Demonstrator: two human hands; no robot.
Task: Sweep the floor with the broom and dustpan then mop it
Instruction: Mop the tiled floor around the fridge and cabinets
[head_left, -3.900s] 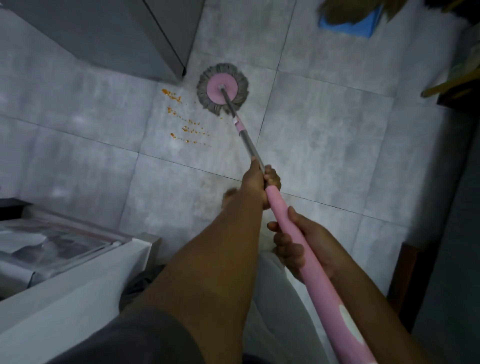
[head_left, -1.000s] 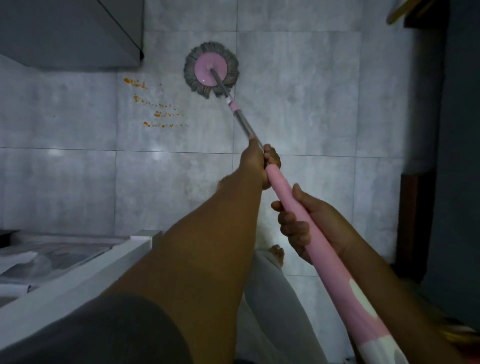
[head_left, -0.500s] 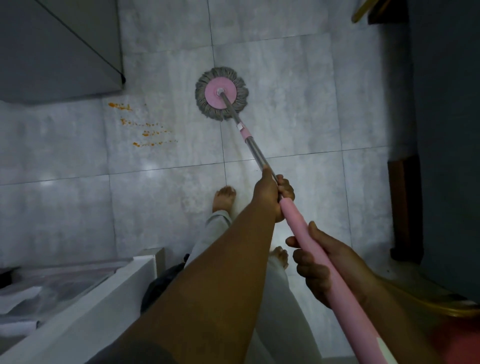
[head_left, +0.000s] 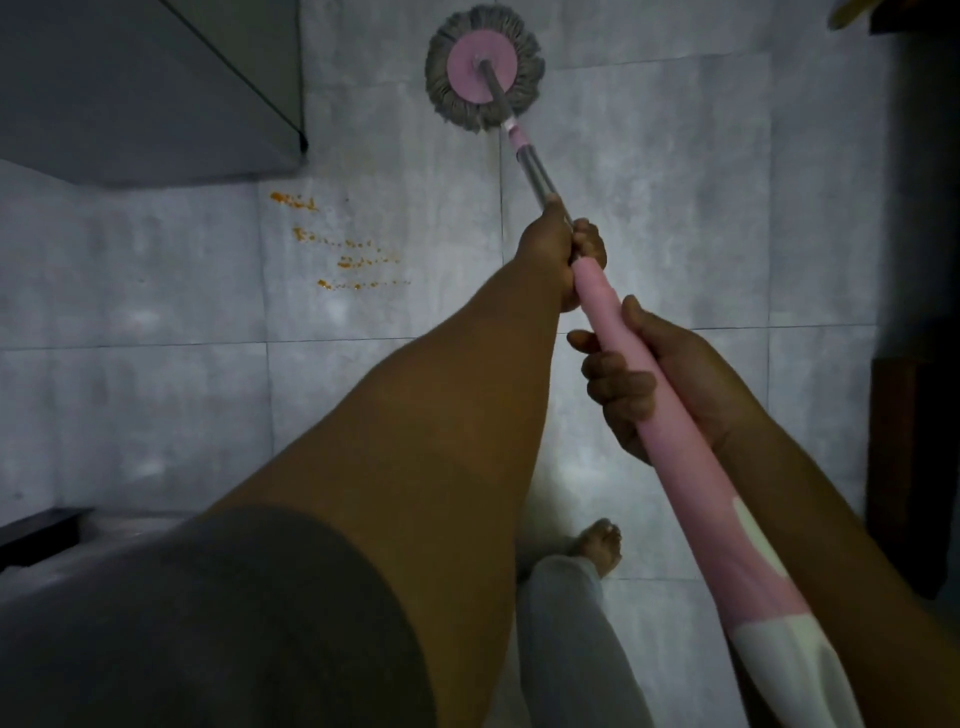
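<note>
Head view: your left hand (head_left: 550, 254) is wrapped round the mop handle (head_left: 601, 296) where the metal shaft meets the pink grip, and your right hand (head_left: 654, 384) is curled round the grip lower down. The mop head (head_left: 485, 67) lies flat on the tiled floor (head_left: 675, 208), far out, well right of the orange crumbs (head_left: 337, 244) near the cabinet (head_left: 130, 88) corner. Risk noted: those crumbs look unswept, and a wet pass over them would likely smear them or clog the strands. At this reach, downward pressure appears weak, so patches may be missed. Your bare foot (head_left: 597, 545) stands on tile due for wetting, so slipping is possible.
</note>
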